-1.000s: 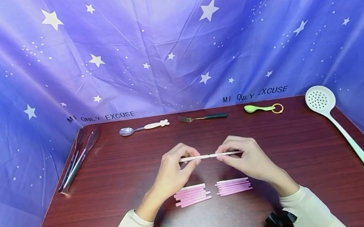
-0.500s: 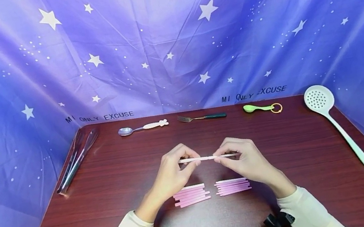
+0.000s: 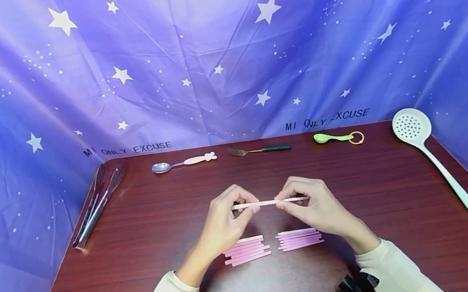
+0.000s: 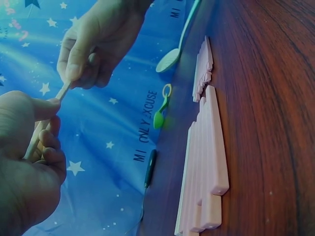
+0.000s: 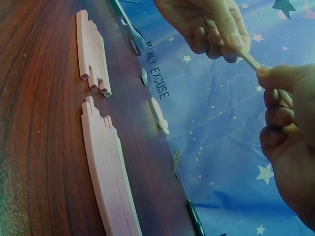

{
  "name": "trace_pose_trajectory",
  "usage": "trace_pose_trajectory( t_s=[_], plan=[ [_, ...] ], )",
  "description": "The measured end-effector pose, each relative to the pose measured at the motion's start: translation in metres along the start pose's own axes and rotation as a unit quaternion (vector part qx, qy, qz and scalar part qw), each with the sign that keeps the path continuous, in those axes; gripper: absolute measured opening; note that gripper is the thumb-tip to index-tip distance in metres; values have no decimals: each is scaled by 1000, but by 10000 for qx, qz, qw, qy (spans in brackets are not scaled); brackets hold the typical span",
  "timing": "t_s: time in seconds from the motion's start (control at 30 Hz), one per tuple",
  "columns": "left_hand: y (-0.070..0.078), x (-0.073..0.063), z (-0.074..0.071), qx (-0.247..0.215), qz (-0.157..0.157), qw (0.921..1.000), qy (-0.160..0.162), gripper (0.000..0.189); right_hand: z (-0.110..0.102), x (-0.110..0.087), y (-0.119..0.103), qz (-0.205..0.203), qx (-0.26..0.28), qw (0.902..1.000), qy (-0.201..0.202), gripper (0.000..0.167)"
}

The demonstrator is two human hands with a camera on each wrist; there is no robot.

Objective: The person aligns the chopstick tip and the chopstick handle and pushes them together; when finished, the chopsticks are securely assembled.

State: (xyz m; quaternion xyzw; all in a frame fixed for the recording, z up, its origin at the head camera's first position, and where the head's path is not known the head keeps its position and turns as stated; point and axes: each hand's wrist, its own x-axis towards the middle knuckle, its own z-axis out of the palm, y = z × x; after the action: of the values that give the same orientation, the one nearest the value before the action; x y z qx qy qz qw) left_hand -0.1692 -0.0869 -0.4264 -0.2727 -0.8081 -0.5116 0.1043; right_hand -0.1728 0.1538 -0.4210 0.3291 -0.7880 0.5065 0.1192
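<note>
Above the middle of the table, both hands hold one thin pale stick [image 3: 267, 202] level between them. My left hand [image 3: 227, 220] pinches its left part with thumb and fingertips; my right hand [image 3: 318, 204] pinches the right part the same way. A short length shows between the fingertips, and the stick runs back under each palm. Below the hands lie two bundles of pink square-sided sticks, the left bundle [image 3: 247, 251] near the left wrist and the right bundle [image 3: 299, 239] near the right. In the left wrist view the stick [image 4: 63, 91] slants between both thumbs.
Along the back edge lie a spoon with a white handle [image 3: 199, 159], a fork [image 3: 277, 148] and a small green spoon [image 3: 331, 137] with a ring. A whisk [image 3: 99, 209] lies at the left, a pale skimmer [image 3: 440, 167] at the right. A starry cloth [image 3: 215, 39] hangs behind.
A small dark gap in the stick between the fingertips has closed, and it now looks continuous. The right hand has moved slightly left, closer to the left hand.
</note>
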Motion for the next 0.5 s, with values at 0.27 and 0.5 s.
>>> trace_pose_trajectory(
  t_s=[0.27, 0.5],
  plan=[
    [0, 1, 1, -48, 80, 10000, 13, 8, 0, 1, -1, -67, -5, 10000, -41, 17],
    [1, 0, 2, -43, 132, 9999, 95, 10, 2, 0, 1, -113, 59, 9999, -21, 13]
  ],
)
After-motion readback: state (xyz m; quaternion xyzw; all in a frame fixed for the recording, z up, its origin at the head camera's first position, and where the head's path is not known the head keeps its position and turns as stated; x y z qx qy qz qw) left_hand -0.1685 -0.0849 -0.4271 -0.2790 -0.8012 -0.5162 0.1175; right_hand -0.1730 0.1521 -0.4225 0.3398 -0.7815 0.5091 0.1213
